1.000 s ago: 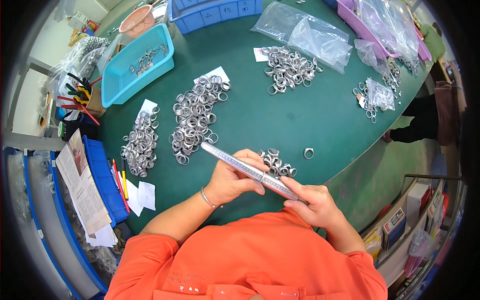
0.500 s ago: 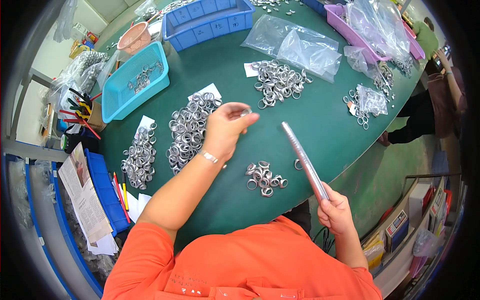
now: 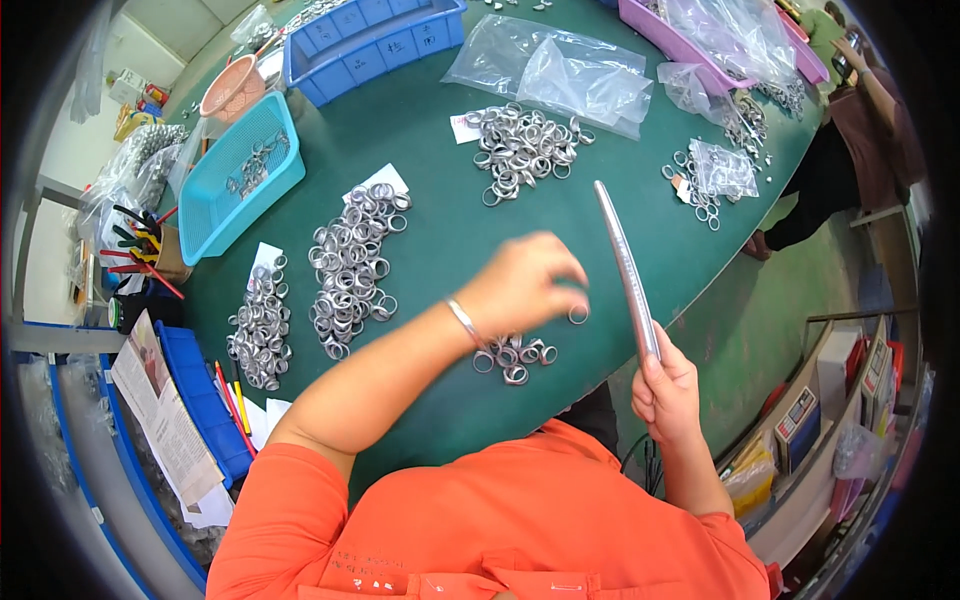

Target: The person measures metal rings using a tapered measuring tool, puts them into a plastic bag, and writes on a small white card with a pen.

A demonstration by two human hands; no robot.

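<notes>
My right hand [image 3: 668,392] is clamped on a long, tapered silver metal stick [image 3: 625,262], right of the small heap of silver-grey metal rings [image 3: 513,354]. My left hand [image 3: 535,280] blurs just beyond that heap, fingers apart or together I cannot tell; one round silver ring [image 3: 578,317] sits to the heap's upper right.

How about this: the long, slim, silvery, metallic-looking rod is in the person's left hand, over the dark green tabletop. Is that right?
Not quite: the head view shows the rod in the person's right hand, over the dark green tabletop.
</notes>
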